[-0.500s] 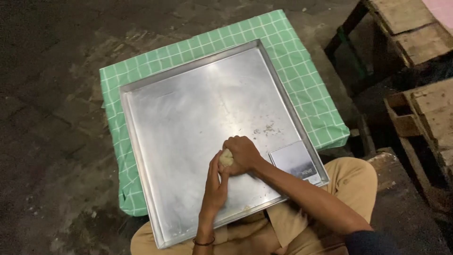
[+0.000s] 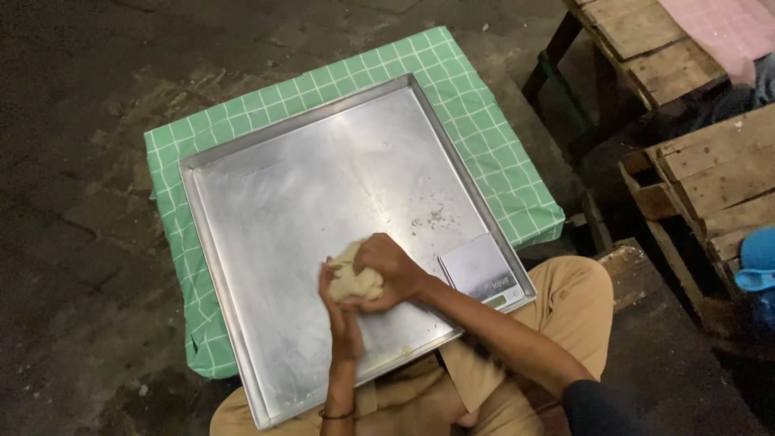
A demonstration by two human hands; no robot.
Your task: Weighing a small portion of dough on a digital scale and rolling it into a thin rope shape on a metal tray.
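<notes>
Dough (image 2: 353, 279) sits near the front of the metal tray (image 2: 307, 186); my right hand (image 2: 391, 268) clamps over it, my left hand (image 2: 337, 311) cups it from below.

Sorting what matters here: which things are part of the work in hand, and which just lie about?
In use: dough lump, left hand, right hand, metal tray.
Lying about: small scale, checked green cloth, wooden crates, blue container.
</notes>
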